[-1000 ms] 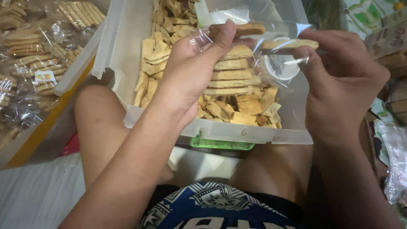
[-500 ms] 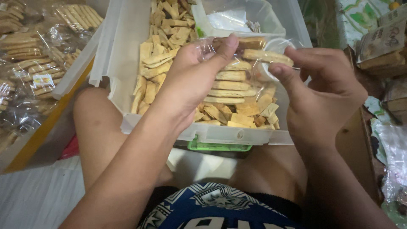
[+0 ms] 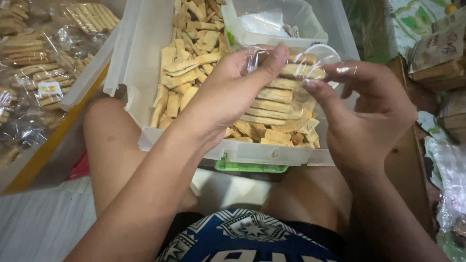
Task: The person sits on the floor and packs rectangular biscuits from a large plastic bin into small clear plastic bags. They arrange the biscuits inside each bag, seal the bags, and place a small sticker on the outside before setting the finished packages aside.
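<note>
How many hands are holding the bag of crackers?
2. The left hand grips the clear bag of stacked crackers from the left, and the right hand pinches its top from the right.

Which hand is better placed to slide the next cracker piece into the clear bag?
Probably the right hand: its fingertips are already on a cracker piece at the mouth of the clear bag. The left hand is wrapped around the bag, steadying it.
</note>
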